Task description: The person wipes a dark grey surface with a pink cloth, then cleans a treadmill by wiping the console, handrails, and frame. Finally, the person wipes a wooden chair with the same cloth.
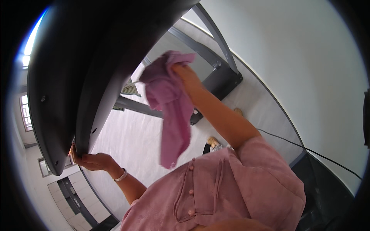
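A pink-purple cloth (175,121) hangs bunched from my right hand (186,78), which is shut on it in mid-air near the centre. To the left, a large black housing (95,66) with screws in its side leans across the view. My left hand (96,161), with a pale bracelet (121,175) at the wrist, grips the lower edge of this housing; some of its fingers are hidden behind it. Behind the cloth are grey bars (138,106) and a dark base (224,83) of a floor-standing frame.
A white wall (303,72) runs along the right. A black cable (283,141) crosses from the floor towards it. My shoe (213,141) shows below the cloth's right side. A cabinet (81,199) stands at lower left. A patterned green item (131,89) lies behind the frame.
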Tool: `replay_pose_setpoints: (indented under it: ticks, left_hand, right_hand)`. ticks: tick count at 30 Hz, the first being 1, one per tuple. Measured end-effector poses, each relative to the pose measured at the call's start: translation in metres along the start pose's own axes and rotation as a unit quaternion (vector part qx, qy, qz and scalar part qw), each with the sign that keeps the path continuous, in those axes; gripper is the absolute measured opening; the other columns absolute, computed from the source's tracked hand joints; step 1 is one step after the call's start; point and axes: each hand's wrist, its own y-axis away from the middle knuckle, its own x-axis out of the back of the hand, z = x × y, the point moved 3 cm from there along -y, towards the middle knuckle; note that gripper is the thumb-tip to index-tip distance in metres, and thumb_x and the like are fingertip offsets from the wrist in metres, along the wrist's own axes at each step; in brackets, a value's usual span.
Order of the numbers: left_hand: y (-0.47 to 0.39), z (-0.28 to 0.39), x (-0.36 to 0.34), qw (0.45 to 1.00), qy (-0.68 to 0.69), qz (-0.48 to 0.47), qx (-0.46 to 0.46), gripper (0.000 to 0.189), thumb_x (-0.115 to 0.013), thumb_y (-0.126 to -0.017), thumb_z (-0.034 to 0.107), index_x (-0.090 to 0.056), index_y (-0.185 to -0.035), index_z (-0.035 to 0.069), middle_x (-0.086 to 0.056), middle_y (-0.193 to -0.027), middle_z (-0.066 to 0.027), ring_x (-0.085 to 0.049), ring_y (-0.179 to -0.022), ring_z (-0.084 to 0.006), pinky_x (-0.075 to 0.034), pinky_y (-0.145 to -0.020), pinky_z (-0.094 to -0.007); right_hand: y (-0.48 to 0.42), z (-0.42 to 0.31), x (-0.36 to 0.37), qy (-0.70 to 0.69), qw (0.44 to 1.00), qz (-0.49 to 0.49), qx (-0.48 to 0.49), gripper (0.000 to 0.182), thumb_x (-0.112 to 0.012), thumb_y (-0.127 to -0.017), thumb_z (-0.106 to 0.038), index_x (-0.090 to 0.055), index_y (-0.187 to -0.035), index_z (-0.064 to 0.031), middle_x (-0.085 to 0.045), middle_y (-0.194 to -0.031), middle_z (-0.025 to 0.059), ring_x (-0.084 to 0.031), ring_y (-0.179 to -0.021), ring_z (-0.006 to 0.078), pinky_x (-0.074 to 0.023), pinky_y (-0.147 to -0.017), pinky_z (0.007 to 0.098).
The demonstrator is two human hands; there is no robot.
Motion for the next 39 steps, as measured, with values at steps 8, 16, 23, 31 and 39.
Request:
replay_pose_setpoints:
  ticks: [8,16,23,31,39]
  left_hand:
    - [0.000,-0.025,0.008,0.998,-0.063,-0.011,-0.014,0.051,-0.031,-0.096,0.043,-0.050,-0.122,0.003,-0.057,-0.117,-0.0178,-0.059,-0.103,-0.0338,-0.052,-0.085,-0.0399]
    - [-0.008,-0.014,0.030,0.985,-0.146,0.086,0.035,0.054,-0.024,-0.096,0.036,-0.046,-0.123,-0.005,-0.052,-0.117,-0.0259,-0.058,-0.097,-0.0373,-0.047,-0.082,-0.0463]
    - [-0.012,-0.006,0.021,0.964,-0.254,0.082,0.017,0.043,-0.030,-0.098,0.023,-0.049,-0.111,-0.013,-0.055,-0.108,-0.0283,-0.061,-0.088,-0.0331,-0.050,-0.080,-0.0392]
    - [-0.067,-0.096,0.073,0.978,-0.151,0.120,-0.073,0.044,-0.028,-0.098,0.024,-0.049,-0.102,-0.014,-0.055,-0.112,-0.0236,-0.057,-0.100,-0.0252,-0.040,-0.101,-0.0369]
    - [0.031,-0.119,0.076,0.978,-0.190,0.083,-0.021,0.042,-0.030,-0.098,0.025,-0.048,-0.107,-0.012,-0.053,-0.116,-0.0222,-0.055,-0.104,-0.0255,-0.040,-0.101,-0.0371]
  right_hand:
    - [-0.069,-0.094,0.092,0.105,0.952,0.133,0.254,0.013,-0.059,-0.086,-0.009,-0.059,-0.098,-0.0044,-0.058,-0.089,0.0013,-0.053,-0.076,0.0087,-0.0444,-0.065,0.0231]
    - [-0.186,-0.174,0.086,0.504,0.738,0.078,0.441,0.020,-0.064,-0.082,-0.019,-0.065,-0.092,-0.0012,-0.067,-0.085,0.0171,-0.065,-0.082,0.0296,-0.0482,-0.072,0.0372]
    - [-0.301,-0.182,0.087,0.675,0.468,0.072,0.566,0.022,-0.063,-0.077,-0.031,-0.068,-0.089,-0.0130,-0.066,-0.095,0.0183,-0.061,-0.092,0.0342,-0.0487,-0.080,0.0412]
    - [-0.274,-0.182,0.181,0.748,0.558,0.215,0.288,0.031,-0.062,-0.072,-0.033,-0.069,-0.085,-0.0063,-0.069,-0.092,0.0136,-0.065,-0.093,0.0262,-0.0520,-0.081,0.0380]
    - [-0.217,-0.108,0.424,0.817,0.404,0.239,0.335,0.017,-0.067,-0.073,-0.022,-0.064,-0.084,-0.0090,-0.063,-0.077,0.0077,-0.063,-0.075,0.0229,-0.0508,-0.069,0.0329]
